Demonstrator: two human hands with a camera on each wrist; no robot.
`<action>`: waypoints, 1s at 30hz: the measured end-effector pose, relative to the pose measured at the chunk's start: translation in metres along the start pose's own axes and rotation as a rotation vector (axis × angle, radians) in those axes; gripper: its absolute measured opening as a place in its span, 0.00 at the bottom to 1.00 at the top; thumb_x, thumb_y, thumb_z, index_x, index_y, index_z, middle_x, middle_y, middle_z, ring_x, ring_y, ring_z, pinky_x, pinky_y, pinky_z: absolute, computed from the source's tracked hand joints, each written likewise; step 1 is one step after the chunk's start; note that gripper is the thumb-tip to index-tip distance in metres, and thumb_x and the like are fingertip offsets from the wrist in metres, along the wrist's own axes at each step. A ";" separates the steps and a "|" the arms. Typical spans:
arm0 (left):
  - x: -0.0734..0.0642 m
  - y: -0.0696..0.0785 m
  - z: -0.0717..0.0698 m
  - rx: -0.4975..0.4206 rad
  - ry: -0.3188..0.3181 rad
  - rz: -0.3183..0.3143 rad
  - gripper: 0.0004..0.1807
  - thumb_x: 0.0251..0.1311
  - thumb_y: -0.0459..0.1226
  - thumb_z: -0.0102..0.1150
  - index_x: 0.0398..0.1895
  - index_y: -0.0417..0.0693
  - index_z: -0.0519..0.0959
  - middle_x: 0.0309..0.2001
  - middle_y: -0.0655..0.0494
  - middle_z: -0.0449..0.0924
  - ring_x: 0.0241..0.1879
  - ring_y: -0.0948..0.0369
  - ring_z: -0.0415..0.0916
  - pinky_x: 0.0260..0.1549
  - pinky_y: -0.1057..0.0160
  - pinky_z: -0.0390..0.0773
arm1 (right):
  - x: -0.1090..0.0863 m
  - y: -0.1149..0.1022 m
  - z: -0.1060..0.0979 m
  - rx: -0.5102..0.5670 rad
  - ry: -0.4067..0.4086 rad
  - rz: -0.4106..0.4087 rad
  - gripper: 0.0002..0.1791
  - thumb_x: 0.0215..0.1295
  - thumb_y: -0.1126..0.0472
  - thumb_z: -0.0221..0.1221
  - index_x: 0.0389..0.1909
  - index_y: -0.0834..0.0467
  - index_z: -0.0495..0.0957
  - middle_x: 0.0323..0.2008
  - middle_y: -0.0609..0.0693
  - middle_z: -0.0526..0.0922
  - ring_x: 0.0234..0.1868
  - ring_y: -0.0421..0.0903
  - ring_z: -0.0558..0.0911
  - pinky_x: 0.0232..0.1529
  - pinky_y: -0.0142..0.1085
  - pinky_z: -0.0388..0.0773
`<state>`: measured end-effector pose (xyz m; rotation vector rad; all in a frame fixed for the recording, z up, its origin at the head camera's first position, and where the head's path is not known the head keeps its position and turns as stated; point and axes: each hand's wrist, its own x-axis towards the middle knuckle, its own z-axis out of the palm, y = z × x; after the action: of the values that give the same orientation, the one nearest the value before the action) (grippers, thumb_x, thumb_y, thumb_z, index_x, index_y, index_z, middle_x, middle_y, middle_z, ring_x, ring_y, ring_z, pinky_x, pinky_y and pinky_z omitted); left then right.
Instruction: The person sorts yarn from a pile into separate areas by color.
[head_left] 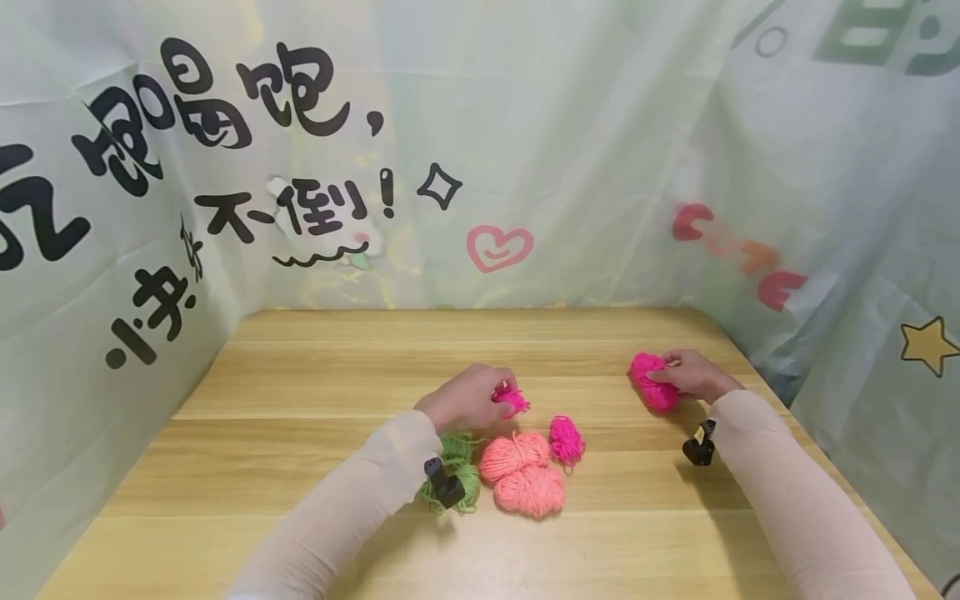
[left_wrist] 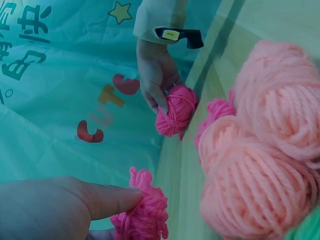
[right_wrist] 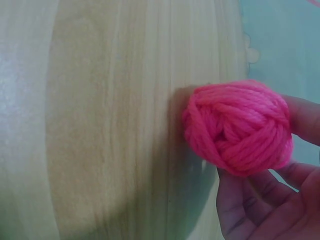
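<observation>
My left hand (head_left: 471, 398) pinches a small hot-pink yarn ball (head_left: 513, 402) above the middle of the table; in the left wrist view the thumb presses on its looped strands (left_wrist: 142, 212). Over to the right, my right hand (head_left: 697, 375) grips a larger hot-pink yarn ball (head_left: 654, 382) between thumb and fingers, close over the wood. The right wrist view shows that ball (right_wrist: 237, 127) end on. Below the left hand lie two coral yarn balls (head_left: 528, 492), touching each other. Another small hot-pink yarn ball (head_left: 566, 440) rests at their right. Green yarn balls (head_left: 467, 487) sit left of them, partly hidden by the left wrist camera.
The wooden table (head_left: 300, 392) carries all the yarn. A printed curtain (head_left: 585, 167) hangs behind it and along both sides. Each sleeve has a small black camera (head_left: 699, 443) at the wrist.
</observation>
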<state>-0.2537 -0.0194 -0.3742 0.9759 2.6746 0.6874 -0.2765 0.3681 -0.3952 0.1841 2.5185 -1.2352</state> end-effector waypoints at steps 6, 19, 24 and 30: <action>0.007 0.006 -0.002 0.025 -0.011 0.024 0.10 0.64 0.41 0.62 0.45 0.51 0.77 0.30 0.63 0.76 0.31 0.65 0.73 0.34 0.67 0.75 | 0.000 -0.001 -0.002 -0.006 0.002 0.009 0.32 0.69 0.57 0.57 0.61 0.75 0.57 0.49 0.66 0.69 0.38 0.46 0.77 0.37 0.39 0.81; 0.021 0.014 0.002 -0.034 0.012 0.023 0.09 0.64 0.41 0.61 0.46 0.52 0.77 0.36 0.61 0.78 0.36 0.65 0.75 0.37 0.67 0.76 | -0.004 -0.006 -0.005 -0.051 0.039 -0.002 0.32 0.69 0.57 0.57 0.62 0.75 0.57 0.53 0.72 0.68 0.42 0.51 0.78 0.39 0.42 0.81; 0.026 0.019 0.005 -0.082 0.030 0.001 0.11 0.65 0.41 0.61 0.49 0.52 0.76 0.40 0.59 0.79 0.40 0.64 0.76 0.38 0.67 0.76 | -0.002 -0.004 -0.005 -0.035 0.053 -0.022 0.30 0.68 0.60 0.56 0.62 0.75 0.58 0.55 0.74 0.66 0.42 0.51 0.79 0.39 0.42 0.82; 0.034 0.021 0.012 -0.258 0.075 -0.073 0.15 0.63 0.40 0.63 0.51 0.49 0.75 0.44 0.53 0.80 0.39 0.62 0.78 0.37 0.67 0.78 | 0.000 0.000 0.000 -0.042 0.074 -0.050 0.28 0.68 0.61 0.56 0.60 0.75 0.61 0.53 0.74 0.68 0.40 0.49 0.78 0.36 0.40 0.82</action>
<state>-0.2638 0.0215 -0.3751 0.7958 2.5833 1.0403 -0.2763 0.3683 -0.3951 0.1607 2.6250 -1.2138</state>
